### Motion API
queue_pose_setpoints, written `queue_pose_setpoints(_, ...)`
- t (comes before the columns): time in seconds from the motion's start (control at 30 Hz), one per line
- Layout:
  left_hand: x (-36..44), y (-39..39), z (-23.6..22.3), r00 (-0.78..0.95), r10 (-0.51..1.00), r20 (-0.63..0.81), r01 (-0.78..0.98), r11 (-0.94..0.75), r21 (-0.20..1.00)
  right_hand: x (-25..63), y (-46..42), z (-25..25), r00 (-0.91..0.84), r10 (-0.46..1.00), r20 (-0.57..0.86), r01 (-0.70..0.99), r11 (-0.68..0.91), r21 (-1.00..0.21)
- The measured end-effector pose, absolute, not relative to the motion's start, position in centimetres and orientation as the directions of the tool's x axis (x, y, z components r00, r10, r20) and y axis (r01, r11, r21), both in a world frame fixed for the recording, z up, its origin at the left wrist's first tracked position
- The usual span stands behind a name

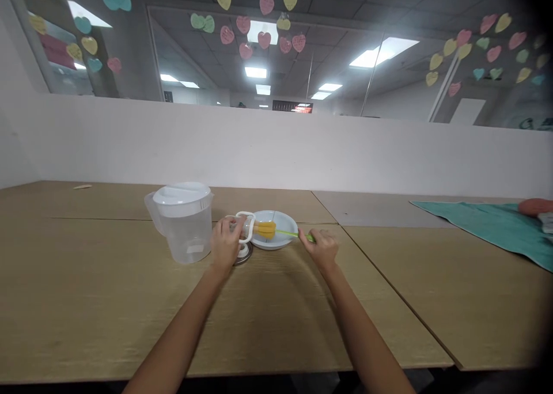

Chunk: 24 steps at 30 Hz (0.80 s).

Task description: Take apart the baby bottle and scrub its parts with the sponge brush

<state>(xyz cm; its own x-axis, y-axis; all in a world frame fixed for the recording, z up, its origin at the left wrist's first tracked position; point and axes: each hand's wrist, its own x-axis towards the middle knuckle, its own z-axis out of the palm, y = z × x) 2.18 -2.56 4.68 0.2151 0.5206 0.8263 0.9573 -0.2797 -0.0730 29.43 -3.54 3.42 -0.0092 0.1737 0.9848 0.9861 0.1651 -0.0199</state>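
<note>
My left hand is closed around a small clear container with a white frame, tipped sideways so its mouth faces right. My right hand grips the thin green handle of a bottle brush. The brush's yellow head is at the container's mouth, partly inside or just against it; I cannot tell which. Beneath both is a white bowl on the table. A round lid-like piece with a dark rim lies by the bowl's left side, partly hidden by my left hand.
A translucent pitcher with a white lid stands left of my left hand. On the far right, a teal cloth carries a reddish object. A flat pale piece lies at the back left. A white wall rises behind the table.
</note>
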Motion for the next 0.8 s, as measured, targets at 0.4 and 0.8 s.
queue_pose_setpoints(0.4,2.1,-2.1,3.6,-0.157,0.582,0.798,0.846,-0.338,0.413,30.5,-1.9,1.5,0.660,0.711,0.242,0.621,-0.335,-0.708)
queue_pose_setpoints(0.8,5.5,-5.3,1.7,0.406,0.431,0.806,0.568,-0.810,0.146,29.3,-1.6,-0.1,0.231,0.963,0.137,0.896,-0.156,-0.416)
